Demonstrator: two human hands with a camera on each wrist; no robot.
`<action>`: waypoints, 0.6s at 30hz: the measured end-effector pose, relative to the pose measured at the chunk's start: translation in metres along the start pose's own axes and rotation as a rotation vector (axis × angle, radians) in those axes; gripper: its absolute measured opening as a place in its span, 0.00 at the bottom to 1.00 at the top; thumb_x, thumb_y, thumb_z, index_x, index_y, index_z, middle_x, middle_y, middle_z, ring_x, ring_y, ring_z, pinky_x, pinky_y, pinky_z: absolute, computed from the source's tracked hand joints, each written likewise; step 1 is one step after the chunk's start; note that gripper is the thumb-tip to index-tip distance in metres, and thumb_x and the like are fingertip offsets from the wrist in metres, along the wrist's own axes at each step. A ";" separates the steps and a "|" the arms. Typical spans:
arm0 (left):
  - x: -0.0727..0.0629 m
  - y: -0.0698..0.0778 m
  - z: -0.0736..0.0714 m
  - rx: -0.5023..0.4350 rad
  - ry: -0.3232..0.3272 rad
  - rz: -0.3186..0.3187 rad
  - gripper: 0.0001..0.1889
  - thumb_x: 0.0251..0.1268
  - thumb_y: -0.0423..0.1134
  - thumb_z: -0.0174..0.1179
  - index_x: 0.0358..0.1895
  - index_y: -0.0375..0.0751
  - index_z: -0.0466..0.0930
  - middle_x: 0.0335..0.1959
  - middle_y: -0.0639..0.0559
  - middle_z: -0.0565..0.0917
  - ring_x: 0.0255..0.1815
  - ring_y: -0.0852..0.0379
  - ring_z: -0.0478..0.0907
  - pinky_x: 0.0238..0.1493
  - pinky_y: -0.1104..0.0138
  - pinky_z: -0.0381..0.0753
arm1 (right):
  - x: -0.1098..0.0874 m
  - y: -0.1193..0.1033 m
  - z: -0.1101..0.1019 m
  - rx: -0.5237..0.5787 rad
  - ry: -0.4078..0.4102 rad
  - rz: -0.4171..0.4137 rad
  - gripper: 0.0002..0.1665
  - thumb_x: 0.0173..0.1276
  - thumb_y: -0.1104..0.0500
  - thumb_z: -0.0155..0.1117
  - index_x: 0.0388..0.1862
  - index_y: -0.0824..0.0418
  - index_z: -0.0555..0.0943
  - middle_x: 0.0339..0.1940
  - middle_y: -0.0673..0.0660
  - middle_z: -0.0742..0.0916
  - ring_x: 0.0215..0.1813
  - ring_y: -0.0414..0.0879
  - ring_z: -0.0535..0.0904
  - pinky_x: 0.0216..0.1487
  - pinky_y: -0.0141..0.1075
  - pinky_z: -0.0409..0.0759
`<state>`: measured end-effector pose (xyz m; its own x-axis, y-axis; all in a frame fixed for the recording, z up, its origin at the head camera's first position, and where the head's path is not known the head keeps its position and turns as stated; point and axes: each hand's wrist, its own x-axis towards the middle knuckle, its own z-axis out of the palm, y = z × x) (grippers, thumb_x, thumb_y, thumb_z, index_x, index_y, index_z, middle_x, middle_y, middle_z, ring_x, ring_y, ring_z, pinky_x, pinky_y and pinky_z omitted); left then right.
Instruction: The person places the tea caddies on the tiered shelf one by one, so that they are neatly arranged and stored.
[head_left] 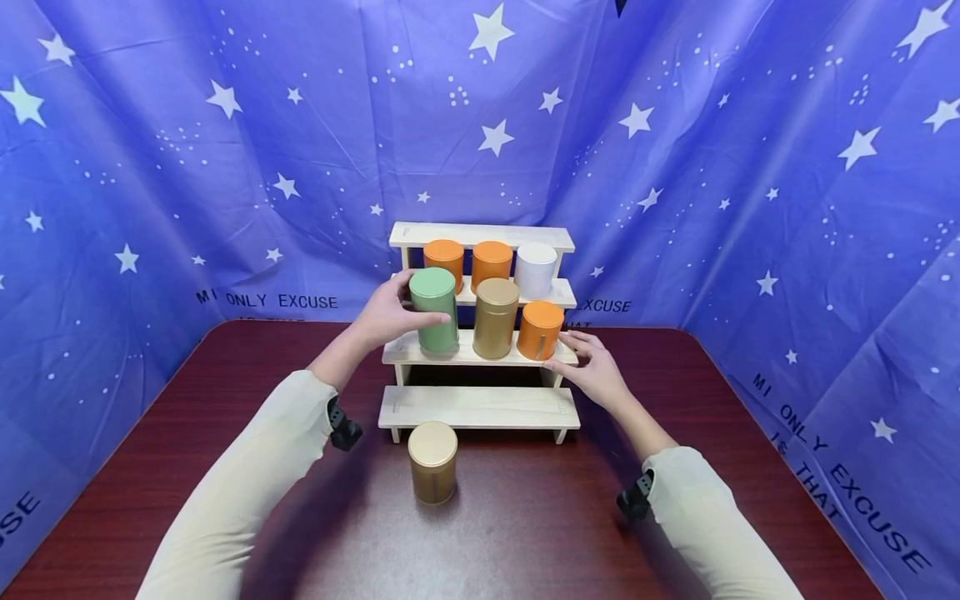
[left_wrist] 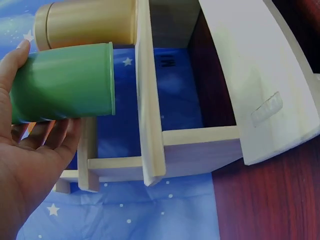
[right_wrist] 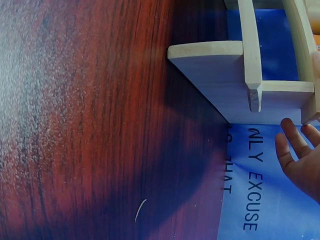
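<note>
My left hand (head_left: 390, 310) grips a green canister (head_left: 433, 312), thumb across its front and fingers behind. In the left wrist view, a gap shows between the green canister's base (left_wrist: 112, 79) and the shelf board (left_wrist: 150, 100). Beside it, a tall gold canister (head_left: 495, 321) stands on that same step. My right hand (head_left: 596, 371) is at the step's right end, its fingertips close beside a short orange canister (head_left: 540, 332). In the right wrist view, several loosely spread fingers (right_wrist: 296, 145) show near the board's end, holding nothing.
The pale wooden stepped rack (head_left: 480, 407) has several levels. Two orange canisters (head_left: 443, 260) and a white one (head_left: 536, 271) stand on the step behind. A short gold canister (head_left: 432, 465) stands on the dark red table (head_left: 525, 517) before the rack. Blue star-patterned cloth (head_left: 315, 150) hangs around.
</note>
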<state>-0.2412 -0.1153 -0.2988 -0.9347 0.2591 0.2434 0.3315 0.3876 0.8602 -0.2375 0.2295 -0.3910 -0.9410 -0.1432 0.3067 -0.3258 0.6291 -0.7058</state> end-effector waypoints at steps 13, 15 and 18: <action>0.007 -0.003 0.008 0.004 0.031 -0.012 0.45 0.43 0.47 0.74 0.66 0.42 0.60 0.56 0.43 0.76 0.56 0.47 0.74 0.58 0.56 0.74 | 0.001 -0.001 0.000 -0.004 -0.007 0.003 0.40 0.52 0.48 0.74 0.64 0.60 0.73 0.67 0.62 0.71 0.68 0.55 0.64 0.64 0.52 0.67; 0.007 -0.003 0.009 -0.004 0.039 -0.018 0.44 0.43 0.47 0.74 0.65 0.41 0.61 0.55 0.43 0.76 0.55 0.48 0.74 0.58 0.56 0.74 | 0.001 0.000 0.000 -0.005 -0.006 0.002 0.41 0.52 0.48 0.74 0.64 0.60 0.73 0.67 0.63 0.71 0.68 0.56 0.64 0.64 0.52 0.67; 0.006 -0.004 0.011 -0.020 0.047 -0.023 0.43 0.43 0.46 0.75 0.63 0.41 0.61 0.54 0.43 0.77 0.54 0.48 0.74 0.57 0.57 0.75 | 0.000 0.000 0.000 -0.003 -0.005 0.005 0.41 0.52 0.47 0.74 0.64 0.60 0.73 0.67 0.64 0.71 0.67 0.56 0.65 0.64 0.52 0.67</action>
<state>-0.2473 -0.1058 -0.3059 -0.9473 0.2080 0.2437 0.3073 0.3750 0.8746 -0.2375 0.2294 -0.3908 -0.9431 -0.1438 0.2997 -0.3206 0.6318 -0.7057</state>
